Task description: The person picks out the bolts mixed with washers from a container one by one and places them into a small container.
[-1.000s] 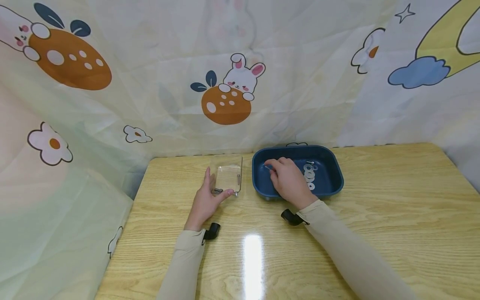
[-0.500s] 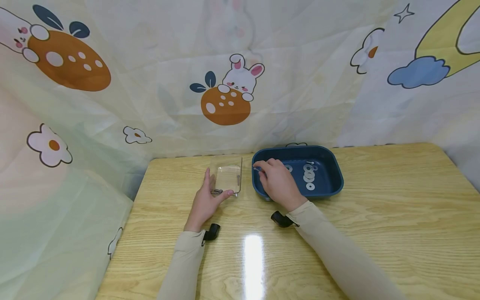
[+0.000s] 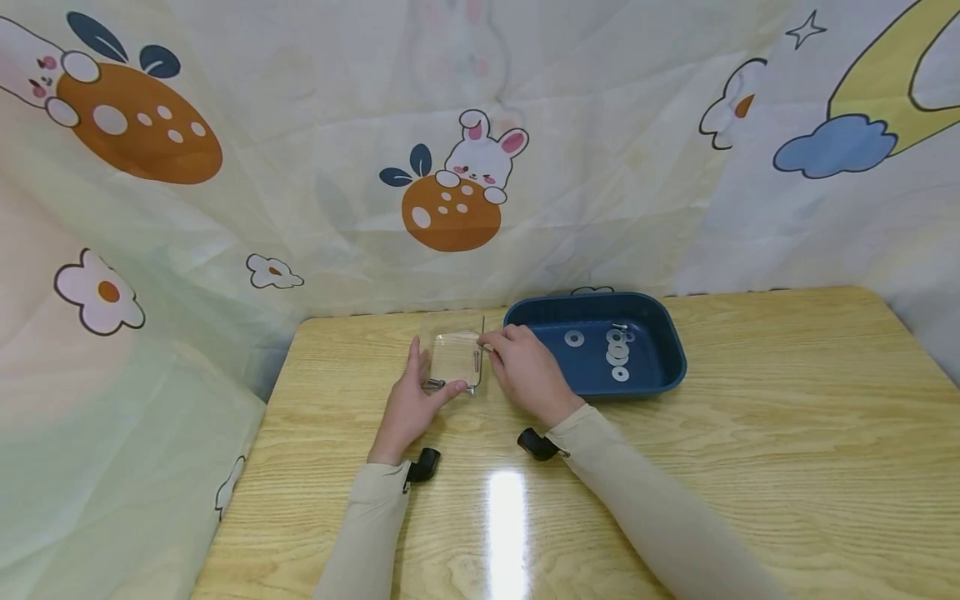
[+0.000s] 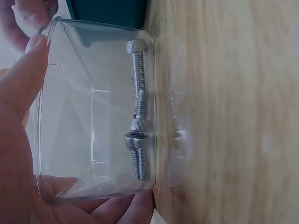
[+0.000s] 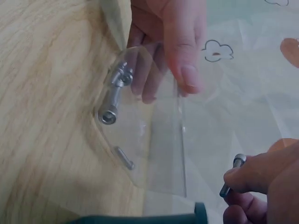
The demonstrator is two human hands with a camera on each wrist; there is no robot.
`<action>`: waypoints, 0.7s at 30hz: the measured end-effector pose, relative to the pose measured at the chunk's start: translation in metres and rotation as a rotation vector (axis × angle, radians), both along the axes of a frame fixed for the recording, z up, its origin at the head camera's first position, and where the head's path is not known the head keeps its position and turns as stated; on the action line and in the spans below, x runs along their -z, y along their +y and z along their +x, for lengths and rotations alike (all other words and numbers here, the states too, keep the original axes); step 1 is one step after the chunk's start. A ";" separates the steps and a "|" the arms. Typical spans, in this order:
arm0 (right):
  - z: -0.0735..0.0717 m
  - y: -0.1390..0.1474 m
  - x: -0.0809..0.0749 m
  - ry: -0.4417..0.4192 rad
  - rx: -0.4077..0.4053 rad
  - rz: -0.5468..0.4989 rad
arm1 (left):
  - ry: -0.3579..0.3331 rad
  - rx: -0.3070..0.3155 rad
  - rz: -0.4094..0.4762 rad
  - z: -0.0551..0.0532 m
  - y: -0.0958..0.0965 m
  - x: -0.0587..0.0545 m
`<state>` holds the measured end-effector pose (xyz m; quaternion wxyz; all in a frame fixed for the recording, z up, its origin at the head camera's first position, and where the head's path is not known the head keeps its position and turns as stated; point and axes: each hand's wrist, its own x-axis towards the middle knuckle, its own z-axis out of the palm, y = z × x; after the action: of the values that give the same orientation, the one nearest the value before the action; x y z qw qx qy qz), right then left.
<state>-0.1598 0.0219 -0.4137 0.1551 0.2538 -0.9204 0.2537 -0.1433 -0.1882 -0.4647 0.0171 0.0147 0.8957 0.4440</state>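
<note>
A clear plastic box [image 3: 455, 357] stands on the table, and my left hand [image 3: 407, 414] holds it with the thumb at the near side and the fingers around the left. Several socket-head bolts [image 4: 137, 70] lie on its bottom. My right hand [image 3: 528, 372] pinches another socket-head bolt [image 5: 238, 162] between thumb and index finger, by the right rim of the box. In the right wrist view this bolt is tilted, apart from the box wall.
To the right stands a dark blue tray [image 3: 678, 367] with several flat washers [image 3: 618, 357] and a bolt [image 3: 620, 327] in it. Another washer [image 3: 574, 338] lies apart from the pile. A printed cloth [image 3: 337, 208] hangs behind the wooden table [image 3: 787, 417].
My right hand has moved left with the bolt, out of the blue tray and over to the clear box. The left hand has stayed where it was.
</note>
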 end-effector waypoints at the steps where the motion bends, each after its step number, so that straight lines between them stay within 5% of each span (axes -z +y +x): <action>1: 0.000 -0.001 0.001 -0.001 -0.005 0.004 | -0.001 0.000 0.001 0.000 0.000 0.000; 21: -0.003 -0.022 0.007 0.020 -0.046 0.077 | 0.006 -0.003 -0.007 0.000 0.000 -0.001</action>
<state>-0.1627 -0.0004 -0.4205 0.1485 0.2830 -0.9219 0.2190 -0.1435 -0.1881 -0.4640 0.0137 0.0149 0.8974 0.4408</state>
